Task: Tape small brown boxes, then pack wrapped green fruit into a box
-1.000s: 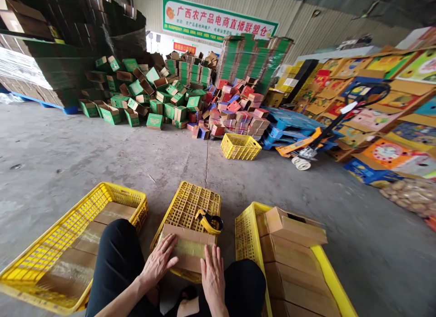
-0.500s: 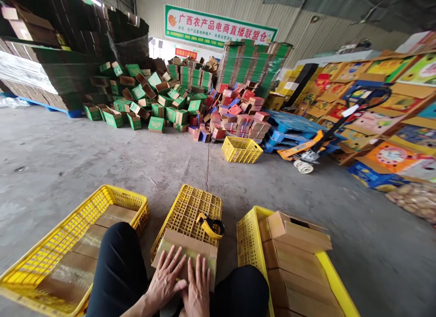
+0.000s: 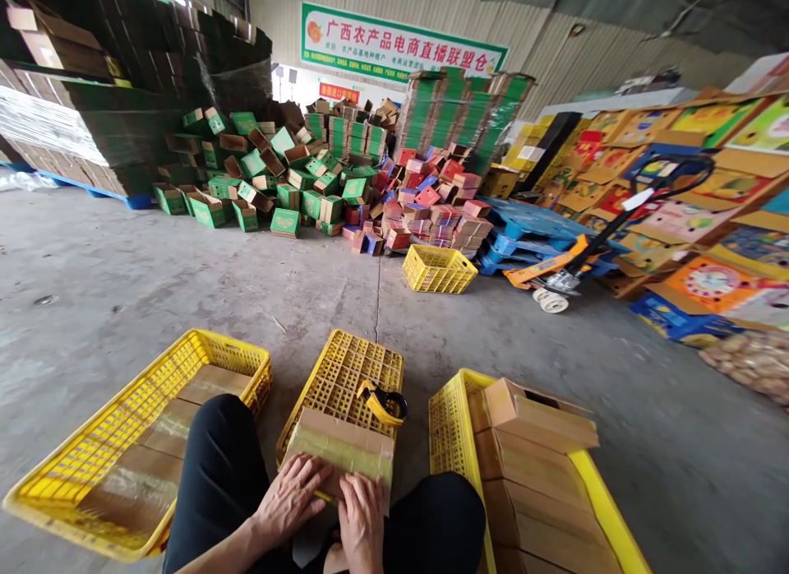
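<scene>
Head view: left grip (image 3: 292, 493), loosely spread, touches an oblong brown cardboard box (image 3: 346, 445); right grip (image 3: 362, 516), loosely curled, likewise.

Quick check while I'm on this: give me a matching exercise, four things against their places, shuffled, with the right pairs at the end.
Things
1. Carton on the middle crate
2. Yellow-and-black tool
3. Pallet jack
4. Green-bordered banner

Places
A. Beside the blue pallets
B. High on the wall
C. Under the fingers of the left hand and right hand
D. Just beyond the carton

Pairs: 1-C, 2-D, 3-A, 4-B.
</scene>
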Demonstrator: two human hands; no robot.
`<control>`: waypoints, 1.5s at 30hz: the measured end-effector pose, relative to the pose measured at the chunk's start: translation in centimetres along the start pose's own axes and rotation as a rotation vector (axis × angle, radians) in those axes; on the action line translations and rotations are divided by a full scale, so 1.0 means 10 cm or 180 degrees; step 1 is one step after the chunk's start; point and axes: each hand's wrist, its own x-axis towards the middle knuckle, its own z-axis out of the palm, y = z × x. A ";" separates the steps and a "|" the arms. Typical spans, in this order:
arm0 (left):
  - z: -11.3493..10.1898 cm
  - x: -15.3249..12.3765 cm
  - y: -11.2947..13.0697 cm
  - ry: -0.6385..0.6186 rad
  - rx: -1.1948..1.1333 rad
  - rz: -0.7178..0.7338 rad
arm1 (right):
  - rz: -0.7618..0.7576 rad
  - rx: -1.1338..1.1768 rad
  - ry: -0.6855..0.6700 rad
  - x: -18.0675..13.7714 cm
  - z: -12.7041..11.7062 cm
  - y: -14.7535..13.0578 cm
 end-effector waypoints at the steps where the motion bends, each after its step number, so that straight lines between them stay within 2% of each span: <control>1: 0.00 -0.03 -0.03 -0.0004 -0.0001 -0.0051 | -0.0044 -0.0016 -0.0011 -0.01 -0.01 0.01; 5: 0.04 -0.09 -0.07 0.0193 0.0018 -0.0450 | -0.0085 -0.0142 -0.0024 0.01 -0.02 -0.01; 9: 0.09 -0.02 0.00 0.0498 -0.0073 -0.0777 | -0.0069 -0.0033 -0.0019 0.19 0.05 -0.21; 13: 0.06 0.07 0.02 0.0455 -0.0143 -0.0757 | -0.0230 0.0292 -0.0162 0.40 0.14 -0.44; 16: 0.04 0.08 0.00 0.0464 -0.0079 -0.0644 | -0.0329 0.0331 -0.0130 0.45 0.19 -0.48; 20: 0.06 0.04 -0.04 0.0495 0.0011 -0.0772 | -0.0492 0.0188 -0.0007 0.39 0.22 -0.41; 24: 0.04 -0.05 -0.11 0.0557 0.0022 -0.0820 | -0.0280 -0.0006 -0.0027 0.24 0.19 -0.26; 29: -0.02 -0.20 -0.18 0.0562 -0.0122 -0.0982 | -0.0193 -0.0334 0.0093 -0.10 0.00 0.22; 33: 0.03 -0.27 -0.16 0.0703 -0.0118 -0.1103 | -0.0047 -0.0369 0.0248 -0.32 -0.11 0.52; 37: 0.17 -0.26 -0.10 0.0831 0.0032 -0.1112 | 0.0008 -0.0331 0.0486 -0.33 -0.04 0.56; 41: 0.31 -0.13 -0.01 0.0943 0.0344 -0.1076 | 0.0129 -0.0525 0.0692 -0.23 0.11 0.50; 45: 0.44 0.08 0.12 0.0713 0.0537 -0.0645 | 0.0166 -0.0799 0.0853 -0.17 0.30 0.41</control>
